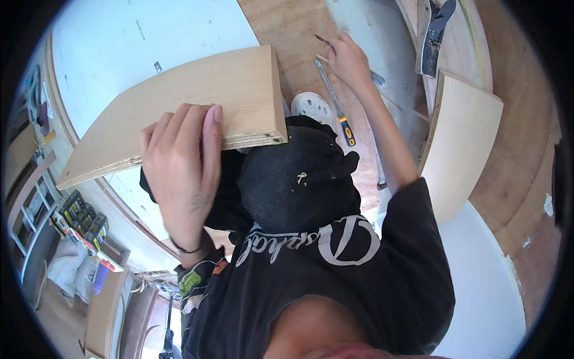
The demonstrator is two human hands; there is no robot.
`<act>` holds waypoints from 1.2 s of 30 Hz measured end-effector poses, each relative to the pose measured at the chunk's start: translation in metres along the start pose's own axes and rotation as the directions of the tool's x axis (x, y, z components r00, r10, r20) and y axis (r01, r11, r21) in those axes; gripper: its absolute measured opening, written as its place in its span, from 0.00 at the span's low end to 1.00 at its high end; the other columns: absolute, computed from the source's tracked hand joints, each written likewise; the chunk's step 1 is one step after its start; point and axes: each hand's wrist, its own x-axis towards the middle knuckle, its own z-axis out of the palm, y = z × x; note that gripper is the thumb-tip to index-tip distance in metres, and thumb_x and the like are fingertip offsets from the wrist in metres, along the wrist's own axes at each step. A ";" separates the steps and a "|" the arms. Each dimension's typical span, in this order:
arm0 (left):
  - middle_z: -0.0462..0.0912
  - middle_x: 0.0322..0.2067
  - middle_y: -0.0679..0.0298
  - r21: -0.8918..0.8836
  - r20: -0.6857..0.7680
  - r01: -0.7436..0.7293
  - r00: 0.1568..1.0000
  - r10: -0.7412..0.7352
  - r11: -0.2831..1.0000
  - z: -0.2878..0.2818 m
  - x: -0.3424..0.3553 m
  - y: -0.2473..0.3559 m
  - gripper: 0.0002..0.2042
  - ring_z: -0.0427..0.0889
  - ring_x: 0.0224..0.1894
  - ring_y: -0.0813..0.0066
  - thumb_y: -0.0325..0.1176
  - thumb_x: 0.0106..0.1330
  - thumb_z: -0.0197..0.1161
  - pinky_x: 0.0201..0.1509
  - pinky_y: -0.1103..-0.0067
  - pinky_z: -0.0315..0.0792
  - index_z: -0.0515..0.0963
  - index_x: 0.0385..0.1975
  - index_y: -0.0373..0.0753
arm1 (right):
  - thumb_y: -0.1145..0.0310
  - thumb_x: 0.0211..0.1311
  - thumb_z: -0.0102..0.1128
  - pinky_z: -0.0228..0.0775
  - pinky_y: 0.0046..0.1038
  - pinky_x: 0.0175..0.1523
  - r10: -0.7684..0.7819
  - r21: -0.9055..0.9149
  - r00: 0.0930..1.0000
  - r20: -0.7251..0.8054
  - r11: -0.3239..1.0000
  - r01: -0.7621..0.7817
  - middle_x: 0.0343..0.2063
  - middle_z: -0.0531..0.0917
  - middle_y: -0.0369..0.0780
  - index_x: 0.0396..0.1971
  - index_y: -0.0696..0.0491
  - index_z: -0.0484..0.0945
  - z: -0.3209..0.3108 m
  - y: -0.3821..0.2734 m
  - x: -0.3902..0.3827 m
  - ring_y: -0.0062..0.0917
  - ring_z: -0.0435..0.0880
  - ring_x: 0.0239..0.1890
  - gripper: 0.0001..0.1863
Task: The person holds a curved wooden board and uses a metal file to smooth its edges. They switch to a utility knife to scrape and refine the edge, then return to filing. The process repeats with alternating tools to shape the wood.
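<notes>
My left hand (182, 158) grips the near edge of a wood-faced plywood panel (197, 90), its fingers bent over the top face. The panel is tilted beside my knee, its layered edge toward me. Out ahead on the right, my right hand (350, 63) is closed around a slim dark-tipped tool (323, 40); the rest of it is hidden in the fingers, so its kind is unclear. A short pale strip also shows by those fingers. Close to that hand, a long file (330, 90) with a yellow and black handle lies on the brown board underfoot.
A curved wooden panel (463, 140) leans at the right, below a dark-bladed tool (439, 30) on a curved frame. A large pale blue sheet (149, 30) spreads behind my panel. Several black and yellow boxes (84, 218) stand at the left. My white clog (312, 106) is beside the file.
</notes>
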 end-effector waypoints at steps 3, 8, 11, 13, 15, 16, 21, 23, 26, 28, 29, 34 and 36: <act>0.80 0.30 0.59 -0.106 0.115 -0.046 0.992 0.058 0.993 -0.016 0.014 -0.003 0.04 0.78 0.32 0.61 0.29 0.67 0.60 0.41 0.71 0.67 0.79 0.34 0.36 | 0.72 0.62 0.57 0.74 0.40 0.54 -0.019 -0.067 1.000 -0.003 0.998 0.019 0.45 0.79 0.47 0.53 0.55 0.78 0.055 0.043 0.023 0.42 0.82 0.45 0.18; 0.84 0.48 0.62 -0.423 0.360 -0.296 0.813 0.458 0.857 -0.024 0.023 0.000 0.16 0.83 0.50 0.61 0.36 0.60 0.66 0.47 0.70 0.72 0.83 0.46 0.39 | 0.72 0.64 0.56 0.73 0.39 0.58 -0.053 0.233 0.895 -0.444 0.957 0.172 0.52 0.79 0.48 0.58 0.57 0.75 0.053 -0.011 0.018 0.42 0.80 0.52 0.21; 0.85 0.46 0.63 -0.421 0.276 -0.343 0.833 0.479 0.839 -0.016 0.022 -0.002 0.16 0.83 0.53 0.61 0.36 0.55 0.68 0.46 0.70 0.76 0.85 0.44 0.41 | 0.73 0.65 0.55 0.67 0.38 0.64 -0.004 0.930 0.990 0.140 0.342 -0.130 0.56 0.78 0.48 0.56 0.57 0.76 0.015 -0.060 -0.023 0.39 0.75 0.60 0.20; 0.87 0.43 0.63 -0.415 0.176 -0.321 0.890 0.421 0.851 -0.008 0.016 -0.002 0.16 0.85 0.49 0.62 0.34 0.52 0.70 0.44 0.72 0.78 0.85 0.42 0.41 | 0.70 0.66 0.54 0.61 0.38 0.68 -0.345 0.931 0.934 -0.093 0.302 0.205 0.57 0.78 0.46 0.57 0.54 0.77 -0.011 -0.073 -0.049 0.38 0.72 0.64 0.20; 0.87 0.42 0.63 -0.389 0.100 -0.289 0.931 0.352 0.874 -0.002 0.009 -0.001 0.15 0.86 0.47 0.63 0.34 0.52 0.71 0.44 0.71 0.79 0.84 0.41 0.40 | 0.62 0.69 0.51 0.56 0.40 0.71 -0.571 0.973 0.805 -0.164 0.042 0.227 0.60 0.77 0.43 0.61 0.48 0.76 -0.026 -0.080 -0.063 0.40 0.70 0.66 0.22; 0.87 0.41 0.63 -0.395 0.056 -0.284 0.942 0.332 0.874 0.000 0.004 0.001 0.15 0.86 0.46 0.63 0.33 0.52 0.72 0.44 0.71 0.79 0.84 0.40 0.40 | 0.59 0.70 0.49 0.55 0.41 0.72 -0.611 0.960 0.764 -0.207 0.025 0.279 0.61 0.76 0.43 0.62 0.48 0.75 -0.028 -0.079 -0.063 0.40 0.70 0.66 0.23; 0.87 0.40 0.64 -0.320 0.080 -0.212 0.965 0.249 0.924 -0.002 -0.001 0.006 0.14 0.86 0.45 0.66 0.39 0.54 0.71 0.42 0.75 0.69 0.84 0.39 0.43 | 0.50 0.74 0.39 0.51 0.45 0.73 -0.628 0.775 0.772 -0.092 0.442 0.452 0.66 0.70 0.45 0.63 0.53 0.73 0.001 -0.051 -0.049 0.45 0.64 0.70 0.29; 0.86 0.41 0.65 -0.337 0.107 -0.175 0.969 0.222 0.925 -0.004 0.001 0.011 0.15 0.85 0.44 0.67 0.42 0.56 0.69 0.43 0.76 0.66 0.84 0.41 0.43 | 0.57 0.73 0.47 0.62 0.41 0.68 -0.337 0.500 0.940 0.051 0.823 0.268 0.62 0.72 0.48 0.62 0.52 0.72 0.022 -0.028 -0.055 0.44 0.70 0.65 0.23; 0.85 0.43 0.66 -0.158 0.209 -0.211 0.948 0.241 0.965 -0.007 0.008 0.019 0.20 0.81 0.44 0.67 0.47 0.57 0.66 0.44 0.75 0.65 0.83 0.46 0.42 | 0.61 0.67 0.57 0.70 0.41 0.56 0.027 0.198 0.996 0.080 0.979 -0.042 0.52 0.77 0.49 0.61 0.54 0.70 0.046 0.021 -0.086 0.44 0.76 0.55 0.25; 0.84 0.45 0.66 -0.055 0.291 -0.212 0.931 0.219 0.976 -0.006 0.011 0.022 0.22 0.79 0.44 0.67 0.48 0.57 0.66 0.44 0.75 0.65 0.82 0.47 0.42 | 0.62 0.65 0.59 0.73 0.43 0.51 0.204 0.086 0.964 0.168 0.972 -0.221 0.48 0.78 0.48 0.59 0.55 0.70 0.061 0.045 -0.116 0.43 0.78 0.50 0.25; 0.84 0.45 0.66 -0.041 0.321 -0.203 0.925 0.205 0.978 -0.006 0.013 0.022 0.22 0.79 0.44 0.67 0.49 0.57 0.65 0.44 0.74 0.66 0.83 0.46 0.42 | 0.61 0.65 0.59 0.73 0.43 0.50 0.228 0.007 0.961 0.159 0.973 -0.232 0.47 0.78 0.48 0.58 0.55 0.70 0.069 0.054 -0.128 0.44 0.79 0.49 0.24; 0.85 0.39 0.69 -0.205 0.136 -0.254 0.949 0.285 0.945 0.001 0.013 0.015 0.21 0.81 0.41 0.69 0.46 0.50 0.72 0.45 0.73 0.66 0.83 0.43 0.44 | 0.60 0.65 0.59 0.74 0.44 0.47 0.218 -0.083 0.963 0.157 0.975 -0.207 0.45 0.78 0.50 0.53 0.56 0.71 0.106 0.081 -0.158 0.46 0.80 0.46 0.21; 0.85 0.36 0.70 -0.192 0.013 -0.278 0.958 0.286 0.941 0.008 0.005 0.015 0.21 0.81 0.40 0.70 0.44 0.47 0.75 0.46 0.73 0.65 0.82 0.41 0.45 | 0.61 0.67 0.57 0.74 0.45 0.46 0.183 -0.054 0.970 0.162 0.983 -0.176 0.45 0.78 0.52 0.52 0.57 0.69 0.112 0.080 -0.156 0.47 0.81 0.44 0.20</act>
